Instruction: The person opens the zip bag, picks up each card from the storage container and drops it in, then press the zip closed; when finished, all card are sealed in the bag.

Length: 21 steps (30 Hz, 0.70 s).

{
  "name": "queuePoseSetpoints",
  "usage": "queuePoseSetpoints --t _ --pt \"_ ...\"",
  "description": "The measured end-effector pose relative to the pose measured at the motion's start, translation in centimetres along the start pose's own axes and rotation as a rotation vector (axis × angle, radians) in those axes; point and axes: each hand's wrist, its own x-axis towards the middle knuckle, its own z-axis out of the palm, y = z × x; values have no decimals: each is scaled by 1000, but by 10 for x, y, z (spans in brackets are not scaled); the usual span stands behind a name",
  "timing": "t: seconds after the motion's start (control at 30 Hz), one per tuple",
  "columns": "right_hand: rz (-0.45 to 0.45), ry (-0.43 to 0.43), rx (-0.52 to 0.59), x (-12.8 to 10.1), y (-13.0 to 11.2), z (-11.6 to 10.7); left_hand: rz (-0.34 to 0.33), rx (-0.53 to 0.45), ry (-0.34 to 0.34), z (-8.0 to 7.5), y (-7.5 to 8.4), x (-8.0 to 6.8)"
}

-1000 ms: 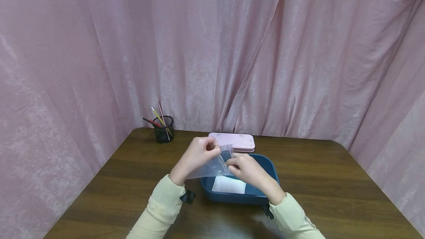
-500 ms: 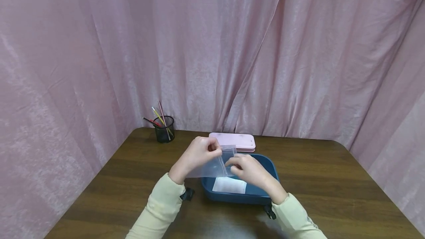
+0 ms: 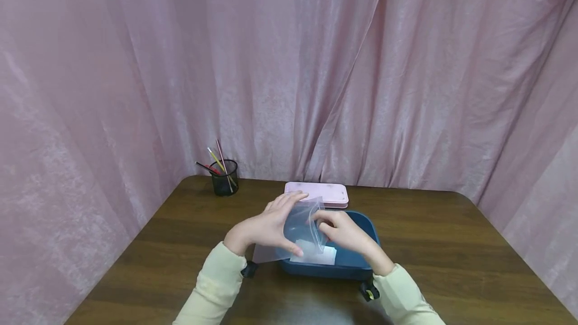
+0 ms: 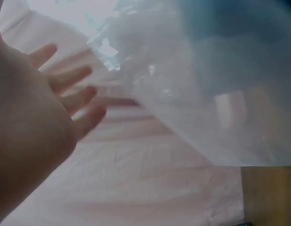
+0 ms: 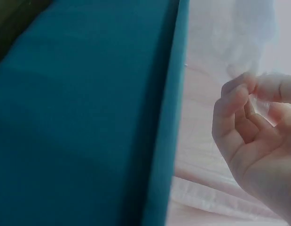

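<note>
While the bag (image 3: 300, 227) hangs over the blue box (image 3: 361, 260), keep right hand (image 3: 345, 232) pinching its edge; slide left hand (image 3: 266, 227), fingers straight and flat against the film, gently. Avoid crumpling; watch paper (image 3: 322, 255) below.

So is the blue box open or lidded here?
Open. The blue box has no lid on, a white sheet shows inside, and the pink lid lies behind it.
</note>
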Motion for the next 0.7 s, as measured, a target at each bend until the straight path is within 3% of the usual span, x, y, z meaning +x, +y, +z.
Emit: queuePoseSetpoints --t 0.1,0.2,0.43,0.7 --pt "39 -32 85 0 2 -1 -36 52 -73 12 -1 -2" --pt "66 -54 173 1 1 -1 -55 71 -72 21 1 -2" --pt "120 -84 312 1 0 -4 -38 108 47 30 3 3" --pt "108 -108 325 4 0 -6 -20 77 187 32 -3 11"
